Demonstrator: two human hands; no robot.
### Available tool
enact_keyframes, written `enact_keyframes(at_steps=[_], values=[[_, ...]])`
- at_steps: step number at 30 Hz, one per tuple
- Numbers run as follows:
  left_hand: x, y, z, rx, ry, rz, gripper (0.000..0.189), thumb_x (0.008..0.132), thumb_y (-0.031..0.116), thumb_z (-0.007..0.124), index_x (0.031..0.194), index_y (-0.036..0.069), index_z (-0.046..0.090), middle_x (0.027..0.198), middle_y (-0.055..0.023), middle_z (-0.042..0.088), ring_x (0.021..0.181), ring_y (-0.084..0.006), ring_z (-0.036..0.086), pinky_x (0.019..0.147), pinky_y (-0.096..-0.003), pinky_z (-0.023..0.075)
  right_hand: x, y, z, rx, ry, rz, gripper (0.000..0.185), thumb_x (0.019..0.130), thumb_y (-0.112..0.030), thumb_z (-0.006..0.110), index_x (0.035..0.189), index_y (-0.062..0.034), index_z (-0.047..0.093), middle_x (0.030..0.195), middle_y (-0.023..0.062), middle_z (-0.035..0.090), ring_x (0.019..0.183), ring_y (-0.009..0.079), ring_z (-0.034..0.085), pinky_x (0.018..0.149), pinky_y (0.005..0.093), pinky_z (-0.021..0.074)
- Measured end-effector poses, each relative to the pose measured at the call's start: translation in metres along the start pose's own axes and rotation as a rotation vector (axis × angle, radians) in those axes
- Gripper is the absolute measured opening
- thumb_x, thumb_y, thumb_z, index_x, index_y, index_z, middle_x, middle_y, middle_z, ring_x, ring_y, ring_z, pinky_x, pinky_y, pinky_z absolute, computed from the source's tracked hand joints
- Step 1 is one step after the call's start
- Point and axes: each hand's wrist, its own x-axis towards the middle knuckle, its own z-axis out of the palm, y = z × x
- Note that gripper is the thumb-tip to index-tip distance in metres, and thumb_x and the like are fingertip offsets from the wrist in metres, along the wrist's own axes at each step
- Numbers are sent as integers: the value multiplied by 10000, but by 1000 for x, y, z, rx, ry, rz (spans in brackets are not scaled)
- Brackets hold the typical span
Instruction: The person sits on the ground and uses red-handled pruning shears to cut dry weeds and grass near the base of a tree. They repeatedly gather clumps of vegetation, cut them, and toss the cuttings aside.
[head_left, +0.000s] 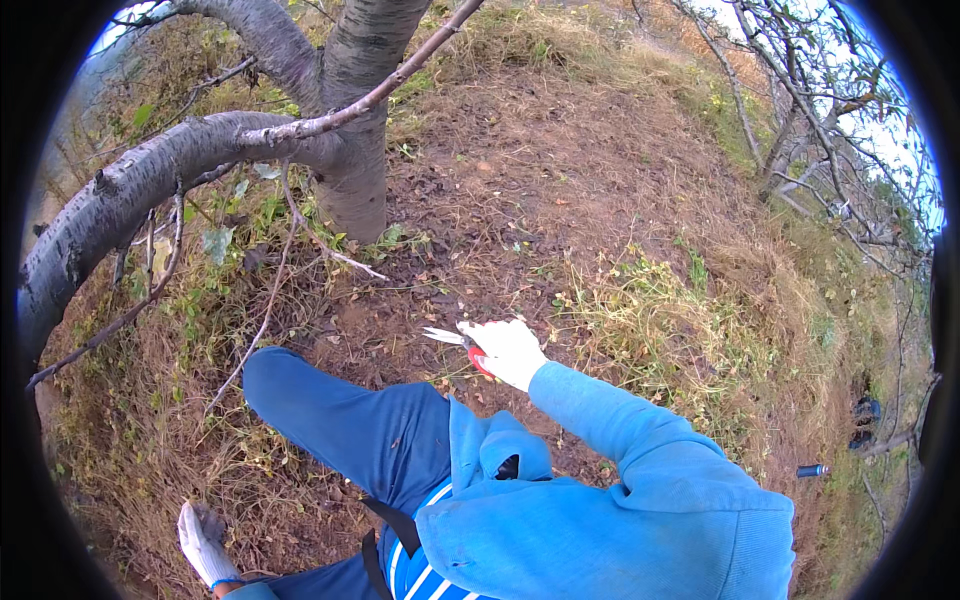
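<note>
My right hand (510, 351), in a white work glove, grips a pair of pruning shears (477, 358) with red handles. The bare metal blades point left over the soil, slightly apart, with nothing seen between them. My left hand (201, 541), also gloved, hangs low at the lower left beside my leg, above dry grass. Its palm side shows a greyish patch, and the finger posture is unclear. A thin bare twig (271, 300) hangs from the tree branch (195, 142), left of the shears and near my knee.
The grey-barked trunk (352, 172) rises at upper left, and a slender branch (375, 94) crosses before it. Cut weeds (660, 322) lie on the right. Other bare branches (810, 127) stand at upper right. A dark bottle-like object (812, 471) lies in the grass at far right.
</note>
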Motion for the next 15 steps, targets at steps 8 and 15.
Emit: enact_keyframes(at_steps=[8,15], values=[[-24,4,6,-26,11,28,355,1015,313,668,1226,27,682,1009,-68,707,833,-167,681,721,-300,547,13,-66,-30,215,307,-379,572,872,-265,722,1405,-100,596,891,118,655,822,319,649,726,465,490],[-62,2,16,19,93,33,335,1003,311,685,1187,32,710,991,-53,727,852,-146,679,758,-304,552,32,-147,-25,584,422,-714,735,725,-4,847,1419,-77,618,956,105,648,811,277,612,757,409,483]])
